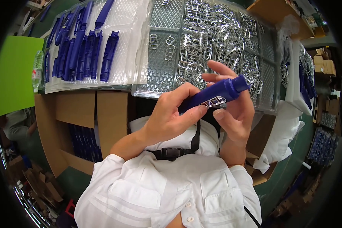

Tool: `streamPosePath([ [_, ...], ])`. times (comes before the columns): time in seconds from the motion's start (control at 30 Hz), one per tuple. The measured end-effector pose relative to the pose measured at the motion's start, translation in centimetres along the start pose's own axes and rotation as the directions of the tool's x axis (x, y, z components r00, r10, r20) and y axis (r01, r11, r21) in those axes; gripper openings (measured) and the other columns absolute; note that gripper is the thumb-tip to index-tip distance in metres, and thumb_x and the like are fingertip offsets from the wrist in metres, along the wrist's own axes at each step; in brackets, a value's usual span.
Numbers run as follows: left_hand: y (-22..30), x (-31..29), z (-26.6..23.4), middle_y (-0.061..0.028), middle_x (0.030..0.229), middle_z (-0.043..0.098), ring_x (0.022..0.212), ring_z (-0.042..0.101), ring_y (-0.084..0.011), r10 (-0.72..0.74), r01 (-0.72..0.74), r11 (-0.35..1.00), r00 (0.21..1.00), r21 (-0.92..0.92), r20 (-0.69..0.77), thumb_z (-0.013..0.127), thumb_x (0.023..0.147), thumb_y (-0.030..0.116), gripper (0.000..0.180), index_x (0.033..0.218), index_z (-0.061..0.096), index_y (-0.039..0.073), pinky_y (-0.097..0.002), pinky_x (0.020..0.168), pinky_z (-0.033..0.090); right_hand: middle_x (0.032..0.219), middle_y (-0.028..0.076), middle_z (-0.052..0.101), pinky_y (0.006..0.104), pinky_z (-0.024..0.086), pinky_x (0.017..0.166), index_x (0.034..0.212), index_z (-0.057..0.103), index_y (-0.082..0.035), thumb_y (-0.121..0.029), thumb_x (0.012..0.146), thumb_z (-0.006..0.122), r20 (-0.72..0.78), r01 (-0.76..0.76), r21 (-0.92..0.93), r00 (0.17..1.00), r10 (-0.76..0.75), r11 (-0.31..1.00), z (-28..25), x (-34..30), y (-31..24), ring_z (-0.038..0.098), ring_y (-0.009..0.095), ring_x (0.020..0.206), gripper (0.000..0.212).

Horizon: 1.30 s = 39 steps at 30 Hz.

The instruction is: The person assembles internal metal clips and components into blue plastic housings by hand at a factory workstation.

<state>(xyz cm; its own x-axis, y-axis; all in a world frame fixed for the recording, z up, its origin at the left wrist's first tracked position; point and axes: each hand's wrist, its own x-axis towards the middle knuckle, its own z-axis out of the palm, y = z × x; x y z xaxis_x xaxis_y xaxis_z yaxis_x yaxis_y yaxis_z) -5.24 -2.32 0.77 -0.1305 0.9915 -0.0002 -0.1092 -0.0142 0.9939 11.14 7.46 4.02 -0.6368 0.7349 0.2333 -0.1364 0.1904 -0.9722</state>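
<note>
My left hand (pixel 169 110) grips a blue plastic tubular housing (pixel 220 90) between thumb and fingers, its stepped, narrower end pointing right and slightly upward. A shiny silver frame (pixel 216 101) with openings sits on the housing's near side, close to my left thumb tip. Around the housing's right end, my right hand (pixel 239 114) is open, its fingers stretched beyond the housing and its thumb apart from it. Whether its hidden fingers touch the housing, I cannot tell. Many similar silver frames (pixel 212 41) lie heaped in the clear textured tray (pixel 155 78) just beyond my hands.
Blue housing shells (pixel 79 53) lie in rows on a white sheet (pixel 127 53) at the far left. Below stands an open cardboard box (pixel 112 117) with blue parts inside. A bottle (pixel 38 68) stands by a green panel (pixel 15 76). White plastic wrapping (pixel 283 133) hangs at right.
</note>
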Motion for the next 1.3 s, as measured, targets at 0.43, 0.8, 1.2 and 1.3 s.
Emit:
streamPosePath([
  [0.43,-0.8,-0.5,1.2,-0.0107,0.083,0.072,0.074,0.069,-0.0139,-0.005,0.003,0.998,0.999,-0.057,-0.031,0.069,0.093,0.01,0.028,0.114,0.066,-0.007,-0.0288,0.067,0.054,0.135,0.035,0.06,0.0482,0.053,0.106,0.147,0.039,0.008,-0.009,0.101,0.063,-0.056,-0.072,0.426,0.993,0.106,0.902,1.7,-2.1,1.8,0.064,0.039,0.125,0.054],
  [0.8,-2.5,-0.2,2.4,-0.0096,0.082,0.069,0.071,0.063,-0.0132,0.016,-0.023,0.998,0.992,-0.061,-0.122,0.069,0.088,0.012,0.027,0.105,0.066,-0.008,-0.0292,0.064,0.051,0.133,0.026,0.064,0.0382,0.053,0.104,0.142,0.037,0.009,0.005,0.1,0.057,-0.101,-0.029,0.292,0.993,0.061,0.956,1.6,-2.8,2.8,0.066,0.026,0.119,0.046],
  [1.2,-1.6,1.1,2.8,-0.0044,0.09,0.068,0.077,0.066,-0.0073,-0.237,0.226,0.953,0.971,-0.204,-0.035,0.062,0.103,0.012,0.024,0.12,0.06,-0.004,-0.0228,0.062,0.056,0.144,0.026,0.058,0.031,0.061,0.069,0.145,0.041,0.007,-0.004,0.102,0.06,0.033,-0.167,0.531,0.984,0.176,0.831,-0.7,-1.8,3.9,0.069,0.019,0.101,0.049],
  [1.3,-1.1,1.6,3.1,-0.0037,0.087,0.067,0.073,0.064,-0.0064,-0.293,0.282,0.912,0.956,-0.297,0.01,0.059,0.105,0.014,0.021,0.118,0.062,-0.003,-0.0226,0.059,0.055,0.15,0.031,0.051,0.0395,0.055,0.1,0.149,0.041,0.007,-0.014,0.101,0.059,0.021,-0.187,0.543,0.977,0.21,0.818,-1.2,-2.3,3.4,0.061,0.029,0.13,0.055],
])
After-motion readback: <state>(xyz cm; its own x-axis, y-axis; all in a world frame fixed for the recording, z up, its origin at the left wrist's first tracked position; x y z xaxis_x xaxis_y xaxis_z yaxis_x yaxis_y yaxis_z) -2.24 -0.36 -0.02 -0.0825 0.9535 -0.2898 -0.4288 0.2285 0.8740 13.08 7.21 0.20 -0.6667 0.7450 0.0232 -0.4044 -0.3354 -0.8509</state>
